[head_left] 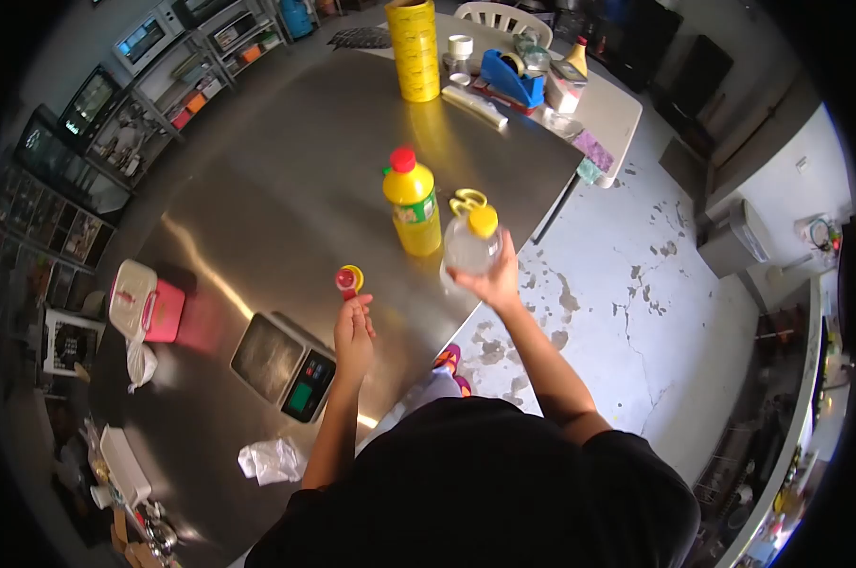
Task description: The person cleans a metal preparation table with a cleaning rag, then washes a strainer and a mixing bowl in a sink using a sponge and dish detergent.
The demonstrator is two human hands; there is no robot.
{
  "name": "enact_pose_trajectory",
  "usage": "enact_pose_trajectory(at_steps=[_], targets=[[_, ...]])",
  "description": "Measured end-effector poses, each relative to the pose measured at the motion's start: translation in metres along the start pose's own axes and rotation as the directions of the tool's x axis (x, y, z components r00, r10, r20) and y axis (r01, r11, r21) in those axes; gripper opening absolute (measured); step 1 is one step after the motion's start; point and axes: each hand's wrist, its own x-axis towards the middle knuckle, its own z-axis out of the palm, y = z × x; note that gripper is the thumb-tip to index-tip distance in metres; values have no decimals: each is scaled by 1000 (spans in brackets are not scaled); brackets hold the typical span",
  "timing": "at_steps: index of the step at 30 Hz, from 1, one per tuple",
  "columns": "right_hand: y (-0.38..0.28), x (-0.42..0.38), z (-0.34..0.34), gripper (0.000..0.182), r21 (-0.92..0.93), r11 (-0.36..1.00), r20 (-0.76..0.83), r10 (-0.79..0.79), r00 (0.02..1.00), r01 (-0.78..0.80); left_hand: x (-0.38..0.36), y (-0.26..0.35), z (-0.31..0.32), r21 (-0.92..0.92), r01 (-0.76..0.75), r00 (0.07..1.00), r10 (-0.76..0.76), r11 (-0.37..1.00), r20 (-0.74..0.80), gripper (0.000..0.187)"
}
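While the right hand's (495,284) fingers clamp the yellow-capped clear bottle (467,250) near the surface's (276,170) edge, weak grip could drop it; swinging sideways could topple the yellow bottle (414,210). Left hand's (354,331) fingers pinch a small red item (344,281).

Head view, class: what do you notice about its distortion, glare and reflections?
Head view: straight edges bow and the corners go black, fisheye-like; head view: pale glare streaks the metal table, whose surface softly mirrors the yellow rolls and pink box.
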Motion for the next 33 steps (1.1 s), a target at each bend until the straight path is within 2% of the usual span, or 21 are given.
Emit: enact_pose_trajectory(at_steps=[1,3,5,6,7,8,9,11,12,13,15,17,19,23,25,27,28,29,30,31,33], targets=[[-4,-2,-6,76,-6,1000,-7,-22,1000,22,20,-6,6,-21,-38,998,37,999,-44,22],[-1,-11,-17,77,-5,999,-1,-39,999,39,55,-15,11,-29,34,999,-34,999,21,25],[3,-25,-34,75,61,998,33,14,999,-16,91,-11,28,267,-122,991,130,956,-13,55],[4,-29,-48,74,106,991,57,80,995,-86,111,-10,44,256,-98,995,100,962,5,55],[12,-31,-55,74,101,991,44,85,995,-89,131,-5,58,337,-135,990,139,932,12,73],[17,-37,-64,72,112,978,21,175,984,-176,140,-2,68,421,-163,986,167,892,27,91],[21,-41,-72,71,128,958,-6,259,966,-256,147,-4,77,422,-170,985,165,891,48,91],[19,-44,-88,70,148,941,-93,321,943,-306,159,-17,99,401,-314,933,358,861,-38,104],[20,-44,-97,69,170,923,-158,371,915,-345,166,-30,108,318,-307,922,363,897,-133,101],[28,-46,-107,69,172,924,-180,371,911,-343,168,-42,112,309,-322,921,371,895,-115,101],[49,-48,-131,69,5,924,-266,369,890,-382,169,-23,124,442,-319,891,424,838,-160,98],[65,-43,-156,70,3,918,-319,376,870,-396,177,-16,136,383,-380,885,452,842,-115,93],[90,-39,-184,71,-2,925,-391,350,851,-381,183,-18,152,344,-367,891,433,864,-138,93],[136,-20,-250,71,-7,896,-460,391,797,-444,183,4,205,323,-383,900,429,866,-83,89],[165,-11,-288,71,-7,906,-453,374,809,-423,169,14,247,284,-371,912,405,884,-69,86],[194,12,-332,71,-18,921,-463,337,820,-389,166,31,302,97,-428,897,436,899,-79,80],[204,20,-353,71,-11,912,-458,360,813,-410,163,38,328,8,-431,902,431,902,-35,78],[211,33,-376,71,-6,905,-452,377,809,-425,160,47,356,3,-431,902,431,902,-35,78],[210,51,-402,71,-123,916,-428,299,853,-382,159,58,385,16,-385,922,386,923,-25,78],[218,67,-427,71,-125,922,-435,281,855,-367,162,68,414,28,-345,938,346,938,-17,77],[235,96,-470,71,-265,926,-349,167,922,-269,168,91,475,8,-357,934,357,934,24,75]])
